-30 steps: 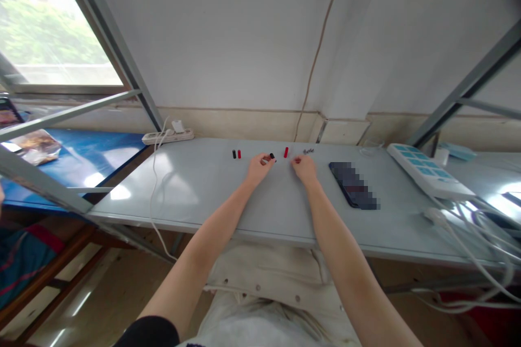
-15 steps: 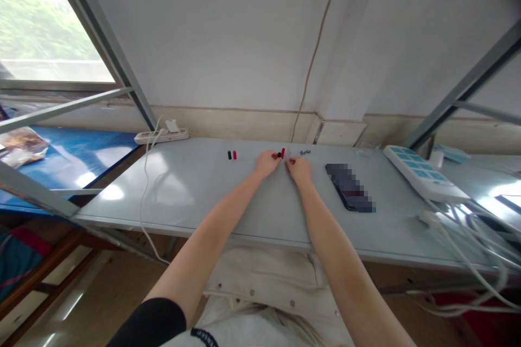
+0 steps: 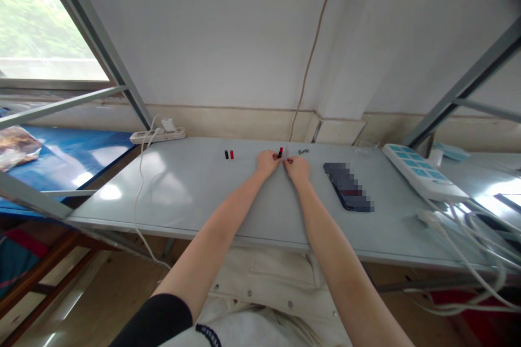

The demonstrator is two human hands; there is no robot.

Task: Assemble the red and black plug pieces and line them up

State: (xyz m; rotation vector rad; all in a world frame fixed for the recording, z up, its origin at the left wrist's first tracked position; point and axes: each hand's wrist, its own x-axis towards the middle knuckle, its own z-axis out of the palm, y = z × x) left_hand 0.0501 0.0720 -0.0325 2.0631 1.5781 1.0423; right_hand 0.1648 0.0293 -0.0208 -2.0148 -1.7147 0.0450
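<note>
My left fingers (image 3: pixel 277 156) grasp a black piece (image 3: pixel 279 155); slipping could topple it; right fingers' grip: indeterminate.

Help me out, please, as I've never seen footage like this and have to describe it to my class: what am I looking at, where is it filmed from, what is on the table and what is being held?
There is no machine here: these are a person's own bare hands. Every picture comes from one camera worn on the head, looking forward and down.

On the grey tabletop, a black cylinder and a red cylinder stand side by side. Farther right are small dark bits, a phone and a large power strip.

The left hand pinches a small black piece, with a red piece right by it. The right hand is close beside; whether it holds anything is too small to tell.
</note>
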